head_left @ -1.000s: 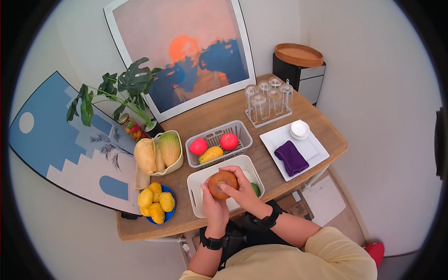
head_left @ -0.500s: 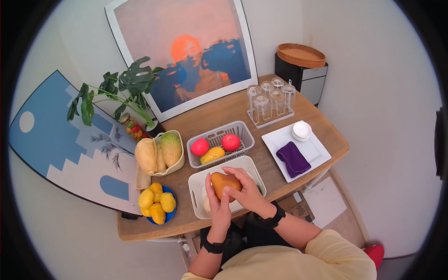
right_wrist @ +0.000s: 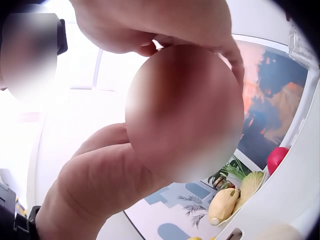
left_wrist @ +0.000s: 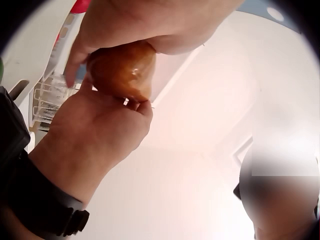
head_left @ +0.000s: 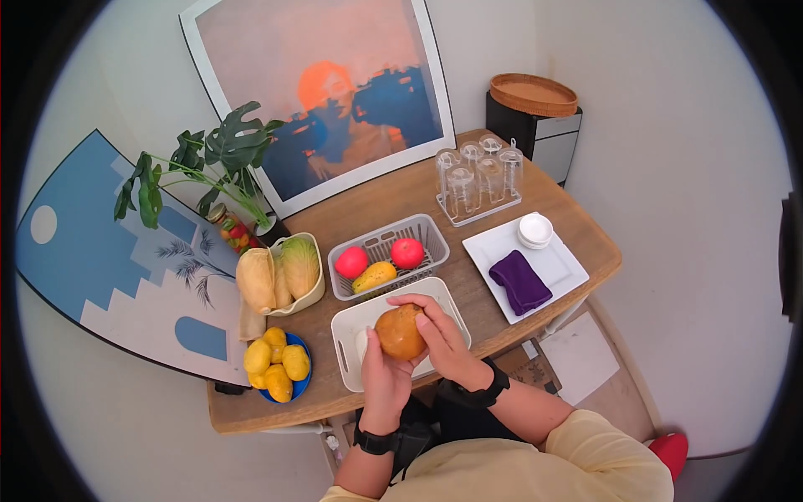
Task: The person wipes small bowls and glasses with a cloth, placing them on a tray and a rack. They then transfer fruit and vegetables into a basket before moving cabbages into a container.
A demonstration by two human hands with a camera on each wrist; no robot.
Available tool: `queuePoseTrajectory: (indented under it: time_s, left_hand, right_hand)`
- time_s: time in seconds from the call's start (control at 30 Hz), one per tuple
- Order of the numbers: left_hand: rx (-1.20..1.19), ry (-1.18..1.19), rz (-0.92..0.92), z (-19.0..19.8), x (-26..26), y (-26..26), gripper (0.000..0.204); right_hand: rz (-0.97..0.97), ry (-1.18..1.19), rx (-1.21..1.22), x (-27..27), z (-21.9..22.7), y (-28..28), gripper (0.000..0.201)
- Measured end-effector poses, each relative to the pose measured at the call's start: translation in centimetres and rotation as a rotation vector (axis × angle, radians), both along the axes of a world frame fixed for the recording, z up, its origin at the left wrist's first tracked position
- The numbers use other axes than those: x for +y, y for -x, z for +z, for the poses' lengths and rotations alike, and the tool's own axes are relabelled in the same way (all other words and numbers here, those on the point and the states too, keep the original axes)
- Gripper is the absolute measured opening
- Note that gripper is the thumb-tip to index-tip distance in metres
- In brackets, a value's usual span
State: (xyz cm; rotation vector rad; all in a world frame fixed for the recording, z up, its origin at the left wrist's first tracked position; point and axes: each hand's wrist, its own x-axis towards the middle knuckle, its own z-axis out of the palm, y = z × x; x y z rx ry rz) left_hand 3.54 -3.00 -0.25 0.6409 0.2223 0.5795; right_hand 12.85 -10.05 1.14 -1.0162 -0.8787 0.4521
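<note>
Between both hands, over the white bin (head_left: pixel 365 311), is a brown-orange pear (head_left: pixel 399 330) with glossy skin. My left hand (head_left: pixel 386 378) holds it from the left and below, thumb on its near left side. The right hand (head_left: pixel 450 356) grips it from the right, fingers over the far side and thumb along the right. In the left wrist view the pear (left_wrist: pixel 122 70) shows between the two hands; the right wrist view blurs that spot. A pale round thing lies in the bin, left of the pear, mostly hidden by the hands.
Behind the bin a grey basket (head_left: pixel 401 281) holds two red fruits and a yellow one. Yellow fruits (head_left: pixel 278 360) fill a blue bowl at left, near a basket of vegetables (head_left: pixel 299 268). At right are a white plate (head_left: pixel 569 272) with a purple cloth and a rack of glasses (head_left: pixel 477 180).
The pear has been turned in the hands, from its round end facing up, to its side, to a rounded end again. Both hands have shifted their hold and stay over the bin.
</note>
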Motion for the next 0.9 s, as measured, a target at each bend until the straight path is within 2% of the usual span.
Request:
queuePoseTrajectory:
  time_s: [0.07,0.1,0.17,0.2,0.23,0.27,0.3,0.33,0.4,0.43,0.5,0.57,0.63,0.7,0.73,0.8,0.83,0.87,0.9]
  left_hand:
    - [0.212,-0.323,0.151,-0.2,-0.4,-0.4,0.047]
    - [0.213,-0.325,0.151,-0.1,-0.9,-0.7,0.047]
    - [0.203,-0.562,0.293,0.2,-1.9,-1.1,0.048]
    - [0.204,-0.561,0.289,0.2,-1.2,-0.7,0.048]
    - [0.113,-0.238,-0.021,0.1,0.1,0.0,0.047]
    - [0.018,0.087,-0.324,-0.1,0.9,0.3,0.047]
    - [0.019,0.107,-0.246,-0.2,0.8,0.2,0.054]
    - [0.018,0.107,-0.245,-0.2,0.5,0.0,0.054]
    - [-0.045,-0.324,0.058,0.3,-0.4,-0.2,0.056]
    - [-0.036,-0.397,0.118,0.7,-0.6,-0.2,0.055]
    - [0.028,-0.388,0.133,0.3,0.2,0.0,0.051]
    - [0.096,-0.377,0.159,-0.5,0.7,0.2,0.048]
    - [0.148,-0.641,0.334,-1.4,0.8,0.3,0.043]
    - [0.207,-0.658,0.352,-2.7,1.2,0.7,0.037]
    - [0.263,-0.681,0.370,-3.3,1.4,0.8,0.032]
    - [0.276,-0.666,0.382,-4.2,1.6,0.8,0.031]
    - [0.293,-0.661,0.397,-4.7,1.8,0.9,0.030]
    - [0.294,-0.657,0.402,-5.4,2.3,1.1,0.030]
    - [0.353,-0.765,0.453,-6.1,2.8,1.1,0.032]
  right_hand:
    - [-0.042,0.029,0.015,0.0,-0.8,-0.5,0.027]
    - [-0.088,0.059,0.039,0.0,-1.3,-0.7,0.026]
    - [-0.072,0.025,0.066,0.0,-1.9,-0.9,0.025]
    - [-0.056,-0.010,0.089,-0.1,-2.0,-0.9,0.024]
    - [-0.058,-0.008,0.089,-0.4,-1.8,-0.9,0.024]
    - [-0.106,-0.033,-0.166,-0.8,-1.4,-0.9,0.025]
    - [-0.152,-0.058,-0.421,-1.0,-1.2,-0.9,0.027]
    - [-0.150,-0.059,-0.422,-0.8,-1.1,-0.9,0.027]
    - [-0.203,0.051,-0.083,-0.6,-1.1,-0.8,0.034]
    - [-0.203,0.053,-0.083,-0.7,-1.2,-1.0,0.034]
    - [0.028,0.225,-0.140,-1.0,-1.7,-1.6,0.045]
    - [0.079,0.244,-0.109,-1.4,-1.6,-1.3,0.049]
    - [0.125,0.263,-0.076,-1.5,-1.5,-1.3,0.053]
    - [0.258,0.336,-0.112,-1.6,-1.3,-1.9,0.056]
    - [0.254,0.345,-0.111,-1.4,-1.4,-2.3,0.056]
    - [0.362,0.395,-0.328,-0.8,-1.8,-3.0,0.065]
    - [0.366,0.402,-0.329,-0.6,-1.5,-3.4,0.065]
    - [0.364,0.456,-0.440,-0.2,-1.1,-4.0,0.066]
    - [0.362,0.507,-0.554,0.5,-0.5,-4.7,0.066]
